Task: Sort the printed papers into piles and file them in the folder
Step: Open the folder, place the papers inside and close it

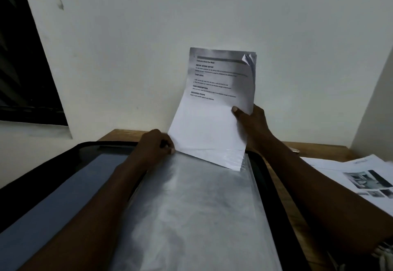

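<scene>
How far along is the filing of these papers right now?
Done: the folder lies open on the table. In hand: the right hand holds a printed sheet upright, its bottom edge at the mouth of the plastic sleeve, which the left hand pinches open. Left: loose printed papers lie to the right, outside the folder. Whether other sleeves are filled cannot be told.

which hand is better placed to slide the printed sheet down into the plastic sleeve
Probably the right hand: it grips the printed sheet; the left hand is busy pinching the plastic sleeve open.
</scene>
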Tool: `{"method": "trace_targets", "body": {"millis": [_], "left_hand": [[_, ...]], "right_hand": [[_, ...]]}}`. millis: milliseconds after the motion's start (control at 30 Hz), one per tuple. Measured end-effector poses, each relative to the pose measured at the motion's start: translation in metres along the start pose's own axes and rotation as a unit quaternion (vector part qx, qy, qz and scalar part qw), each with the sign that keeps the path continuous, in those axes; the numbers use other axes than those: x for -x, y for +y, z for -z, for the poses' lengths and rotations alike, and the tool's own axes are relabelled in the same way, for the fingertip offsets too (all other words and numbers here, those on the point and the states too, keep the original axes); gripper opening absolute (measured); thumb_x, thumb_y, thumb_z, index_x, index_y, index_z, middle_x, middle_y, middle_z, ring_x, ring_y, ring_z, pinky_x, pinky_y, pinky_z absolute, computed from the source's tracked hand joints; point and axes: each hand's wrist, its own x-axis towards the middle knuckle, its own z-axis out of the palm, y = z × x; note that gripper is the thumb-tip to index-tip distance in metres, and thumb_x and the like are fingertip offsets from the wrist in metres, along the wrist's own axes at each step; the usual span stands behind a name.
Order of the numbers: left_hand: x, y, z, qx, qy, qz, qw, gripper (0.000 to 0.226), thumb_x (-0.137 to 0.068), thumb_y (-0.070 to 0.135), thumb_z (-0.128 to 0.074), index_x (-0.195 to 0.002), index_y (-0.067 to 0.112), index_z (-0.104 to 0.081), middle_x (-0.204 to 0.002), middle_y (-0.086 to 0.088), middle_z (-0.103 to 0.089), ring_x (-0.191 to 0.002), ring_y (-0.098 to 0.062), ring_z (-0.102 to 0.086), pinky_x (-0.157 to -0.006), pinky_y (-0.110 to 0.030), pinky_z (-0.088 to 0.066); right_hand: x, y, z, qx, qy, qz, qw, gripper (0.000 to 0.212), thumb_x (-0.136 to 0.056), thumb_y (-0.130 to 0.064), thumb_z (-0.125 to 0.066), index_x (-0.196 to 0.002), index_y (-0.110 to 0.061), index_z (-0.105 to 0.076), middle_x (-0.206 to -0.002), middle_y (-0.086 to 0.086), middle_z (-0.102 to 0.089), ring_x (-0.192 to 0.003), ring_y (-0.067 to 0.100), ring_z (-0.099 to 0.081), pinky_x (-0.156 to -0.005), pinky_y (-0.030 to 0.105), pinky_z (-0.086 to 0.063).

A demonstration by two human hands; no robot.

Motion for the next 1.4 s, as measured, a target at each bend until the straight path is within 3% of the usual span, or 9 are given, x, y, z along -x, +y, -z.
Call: {"method": "trace_targets", "body": {"millis": [267,367,467,567,767,933,1067,1233,1400], "left_hand": [[0.0,0.002,-0.006,0.061,0.059,0.041,0.996,0.007,-0.081,0.005,-0.074,-0.076,0.009,-0.071,-0.092,-0.007,-0.062,-0.084,-0.015,-0.056,-0.059,-0.006,-0.033],[-0.002,0.002,-0.01,0.082,0.087,0.05,0.992,0.008,-0.08,0.008,-0.076,-0.073,0.009,-0.071,-0.09,-0.009,-0.066,-0.081,-0.018,-0.06,-0.055,-0.005,-0.033],[-0.001,0.002,-0.01,0.086,0.062,0.047,0.993,0.004,-0.082,0.012,-0.075,-0.079,0.01,-0.072,-0.08,-0.001,-0.064,-0.075,-0.011,-0.056,-0.056,-0.004,-0.034],[-0.001,0.001,-0.012,0.097,0.043,0.054,0.993,0.007,-0.084,0.016,-0.075,-0.081,0.01,-0.071,-0.068,0.008,-0.061,-0.064,-0.003,-0.053,-0.055,-0.01,-0.037],[-0.003,-0.001,-0.014,0.066,0.048,0.06,0.995,0.014,-0.089,0.02,-0.068,-0.078,0.019,-0.061,-0.069,0.014,-0.055,-0.066,-0.001,-0.048,-0.052,-0.008,-0.033],[-0.005,-0.006,-0.006,0.07,-0.018,0.063,0.995,0.019,-0.087,0.035,-0.071,-0.074,0.027,-0.059,-0.072,0.01,-0.06,-0.068,-0.005,-0.054,-0.055,-0.018,-0.034],[-0.006,-0.009,-0.007,0.029,-0.031,0.058,0.997,0.022,-0.086,0.034,-0.071,-0.069,0.029,-0.057,-0.075,0.007,-0.06,-0.078,-0.014,-0.056,-0.063,-0.026,-0.037],[-0.004,-0.008,-0.001,0.045,-0.034,0.054,0.997,0.028,-0.091,0.028,-0.067,-0.065,0.027,-0.056,-0.064,0.006,-0.058,-0.063,-0.011,-0.053,-0.052,-0.012,-0.036],[-0.006,-0.007,-0.011,-0.035,-0.036,0.052,0.997,0.032,-0.099,0.033,-0.048,-0.068,0.029,-0.043,-0.07,0.013,-0.049,-0.092,-0.024,-0.051,-0.078,-0.035,-0.036]], "right_hand": [[-0.015,-0.012,-0.001,-0.014,-0.069,-0.042,0.997,0.024,-0.09,-0.014,-0.067,-0.112,-0.011,-0.059,-0.101,0.01,-0.065,-0.091,0.025,-0.06,-0.081,0.036,-0.048],[-0.019,-0.018,-0.002,-0.01,-0.097,-0.06,0.993,0.019,-0.091,-0.009,-0.065,-0.108,-0.008,-0.056,-0.114,0.026,-0.063,-0.091,0.027,-0.057,-0.085,0.038,-0.048],[-0.026,-0.026,-0.001,-0.006,-0.098,-0.077,0.992,0.02,-0.09,-0.009,-0.066,-0.108,-0.009,-0.056,-0.125,0.029,-0.058,-0.1,0.032,-0.06,-0.102,0.049,-0.045],[-0.031,-0.031,-0.006,-0.004,-0.107,-0.093,0.99,0.035,-0.089,-0.01,-0.067,-0.122,-0.003,-0.056,-0.126,0.022,-0.06,-0.115,0.036,-0.059,-0.103,0.048,-0.046],[-0.029,-0.019,-0.008,0.028,-0.136,-0.119,0.983,0.049,-0.09,-0.012,-0.066,-0.134,0.002,-0.048,-0.127,0.016,-0.058,-0.104,0.027,-0.056,-0.098,0.039,-0.048],[-0.032,-0.013,-0.006,0.014,-0.1,-0.107,0.989,0.048,-0.091,-0.009,-0.065,-0.134,0.001,-0.048,-0.122,0.013,-0.058,-0.1,0.023,-0.054,-0.088,0.031,-0.045],[-0.035,-0.012,-0.008,0.015,-0.128,-0.109,0.986,0.049,-0.09,-0.011,-0.065,-0.134,0.001,-0.048,-0.128,0.014,-0.057,-0.103,0.025,-0.056,-0.094,0.036,-0.047],[-0.037,-0.008,-0.008,0.006,-0.107,-0.091,0.99,0.047,-0.089,-0.009,-0.067,-0.131,0.002,-0.051,-0.127,0.017,-0.059,-0.102,0.026,-0.058,-0.096,0.039,-0.048],[-0.037,-0.01,-0.005,-0.002,-0.153,-0.107,0.982,0.045,-0.091,-0.009,-0.064,-0.132,0.0,-0.048,-0.116,0.01,-0.058,-0.102,0.024,-0.057,-0.09,0.035,-0.048]]}}
